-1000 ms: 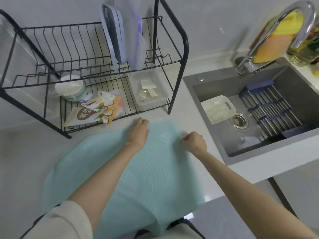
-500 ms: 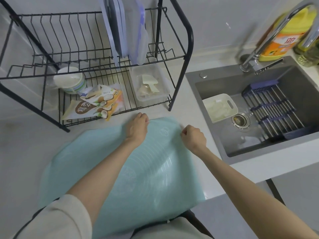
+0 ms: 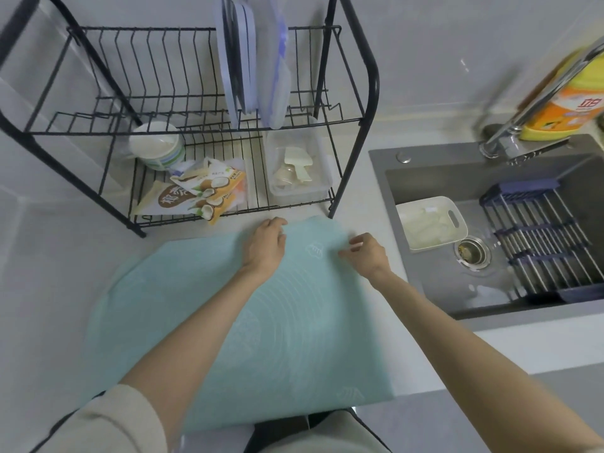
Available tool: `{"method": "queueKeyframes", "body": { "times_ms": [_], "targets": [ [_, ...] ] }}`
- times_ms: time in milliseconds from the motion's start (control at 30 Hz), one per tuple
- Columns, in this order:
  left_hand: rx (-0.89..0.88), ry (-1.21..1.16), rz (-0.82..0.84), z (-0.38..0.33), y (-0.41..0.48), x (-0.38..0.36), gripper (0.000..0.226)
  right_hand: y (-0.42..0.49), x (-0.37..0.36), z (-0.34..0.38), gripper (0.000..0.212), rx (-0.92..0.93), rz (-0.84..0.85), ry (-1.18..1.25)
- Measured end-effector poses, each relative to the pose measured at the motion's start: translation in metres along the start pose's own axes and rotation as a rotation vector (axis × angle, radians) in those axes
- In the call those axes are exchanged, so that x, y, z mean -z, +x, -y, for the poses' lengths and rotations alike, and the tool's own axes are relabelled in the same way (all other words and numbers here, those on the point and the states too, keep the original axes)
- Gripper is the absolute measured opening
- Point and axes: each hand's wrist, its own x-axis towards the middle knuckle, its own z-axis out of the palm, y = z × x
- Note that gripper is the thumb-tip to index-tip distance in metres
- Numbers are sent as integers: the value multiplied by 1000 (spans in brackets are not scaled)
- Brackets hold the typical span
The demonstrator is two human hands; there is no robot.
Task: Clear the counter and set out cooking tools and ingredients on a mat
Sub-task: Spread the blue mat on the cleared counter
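fingers of your left hand curled over the far edge of the mat; your right hand pinched its right edge. it overhung the counter, so an uneven tug might have slid it off

the mat is a soft, light blue-green sheet with thin white rings drawn on it. it lies spread out on the white counter — its near edge hangs over the front. the left hand and right hand hold its far end, just by the black dish rack.
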Motion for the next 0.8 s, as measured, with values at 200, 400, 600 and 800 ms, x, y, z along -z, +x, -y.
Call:
{"method": "queueKeyframes", "body": {
  "times_ms": [200,400,600,800],
  "targets": [
    [-7,4,8,1,-29,2,31,6,0,8,29,58,-141,72],
    [45,41,-52,3,-64,15,33,0,-2,7,28,174,-107,-46],
    [214,52,-170,22,-111,40,32,-23,-23,15,28,446,128,-141],
    [412,12,-304,67,-178,75,33,-54,-62,47,25,637,284,-214]
  ]
}}
